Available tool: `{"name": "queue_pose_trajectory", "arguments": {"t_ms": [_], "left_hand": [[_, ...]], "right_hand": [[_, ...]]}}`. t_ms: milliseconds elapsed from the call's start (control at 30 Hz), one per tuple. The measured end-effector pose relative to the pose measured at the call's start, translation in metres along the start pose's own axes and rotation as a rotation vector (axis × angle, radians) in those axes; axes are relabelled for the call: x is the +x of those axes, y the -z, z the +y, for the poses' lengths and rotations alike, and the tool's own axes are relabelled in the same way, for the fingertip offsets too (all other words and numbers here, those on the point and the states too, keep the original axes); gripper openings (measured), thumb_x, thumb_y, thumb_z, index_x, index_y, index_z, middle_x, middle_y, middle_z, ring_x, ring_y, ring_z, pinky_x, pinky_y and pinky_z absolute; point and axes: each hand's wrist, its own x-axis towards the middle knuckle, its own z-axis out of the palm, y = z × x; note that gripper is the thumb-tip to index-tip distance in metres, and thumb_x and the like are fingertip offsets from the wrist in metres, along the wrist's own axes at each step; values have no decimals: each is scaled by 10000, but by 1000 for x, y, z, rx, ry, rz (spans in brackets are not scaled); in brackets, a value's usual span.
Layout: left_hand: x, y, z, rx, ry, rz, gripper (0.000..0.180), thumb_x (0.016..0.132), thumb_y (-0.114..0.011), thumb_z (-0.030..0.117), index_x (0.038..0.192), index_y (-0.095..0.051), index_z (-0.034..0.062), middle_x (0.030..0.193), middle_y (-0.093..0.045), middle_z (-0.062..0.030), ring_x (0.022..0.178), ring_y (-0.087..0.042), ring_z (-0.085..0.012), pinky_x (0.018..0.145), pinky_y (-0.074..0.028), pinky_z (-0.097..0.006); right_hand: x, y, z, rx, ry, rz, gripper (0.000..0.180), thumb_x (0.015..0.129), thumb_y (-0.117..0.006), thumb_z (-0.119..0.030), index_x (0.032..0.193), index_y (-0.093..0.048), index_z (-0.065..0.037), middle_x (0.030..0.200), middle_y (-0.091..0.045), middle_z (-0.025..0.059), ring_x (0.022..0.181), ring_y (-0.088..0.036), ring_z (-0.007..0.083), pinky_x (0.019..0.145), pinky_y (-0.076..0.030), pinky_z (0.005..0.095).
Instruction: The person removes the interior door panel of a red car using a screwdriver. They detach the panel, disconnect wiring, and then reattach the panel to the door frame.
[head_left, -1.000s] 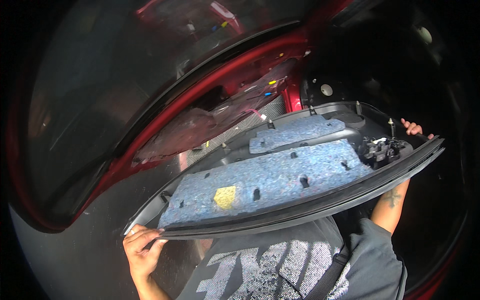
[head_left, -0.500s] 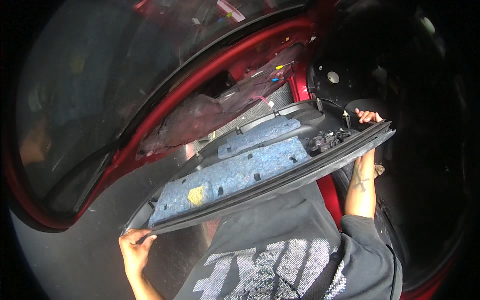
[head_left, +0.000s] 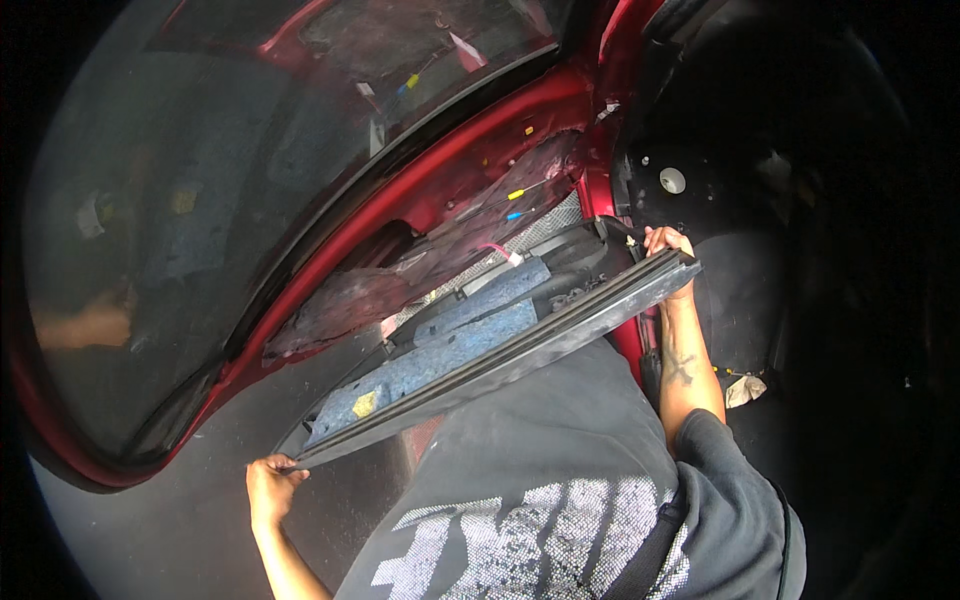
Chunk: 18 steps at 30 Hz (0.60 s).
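Observation:
A black door trim panel spans the space in front of me, tilted, its right end higher in view. Blue felt padding with a small yellow patch covers part of its back, which faces the door. My left hand pinches the panel's left corner between thumb and fingers. At the opposite end, my right hand grips the panel, fingers curled over its top. Beyond the panel stands the red car door, its inner side exposed. A pink wire with a white connector shows between door and panel.
Yellow and blue cable clips sit on the door's inner side. Window glass fills the upper left. On the right is the dark car interior, with a round white piece and a crumpled pale scrap.
My right hand has drawn the panel's right end inward to the left. The panel is turned more edge-on, so less blue padding shows. Both hands keep their hold while the view has shifted.

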Motion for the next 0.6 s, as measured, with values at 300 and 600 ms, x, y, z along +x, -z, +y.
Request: {"name": "queue_pose_trajectory", "arguments": {"t_ms": [300,600], "left_hand": [[26,10,-1,183,124,-291,285,715,-1005,90,833,-768,-15,691,-730,-75,668,-654,-131,650,-548,-339],[129,63,113,-38,106,-876,418,880,-912,230,1158,-771,-48,1098,-813,-137,1030,-755,-207,948,-593,-370]], "right_hand": [[-6,-8,-2,-195,95,-25,376,939,-622,-308,698,-639,-21,755,-640,101,791,-611,221,904,-472,366],[23,12,-7,-158,29,-31,403,901,-617,-353,662,-625,-29,682,-636,92,693,-568,197,916,-471,351]]}}
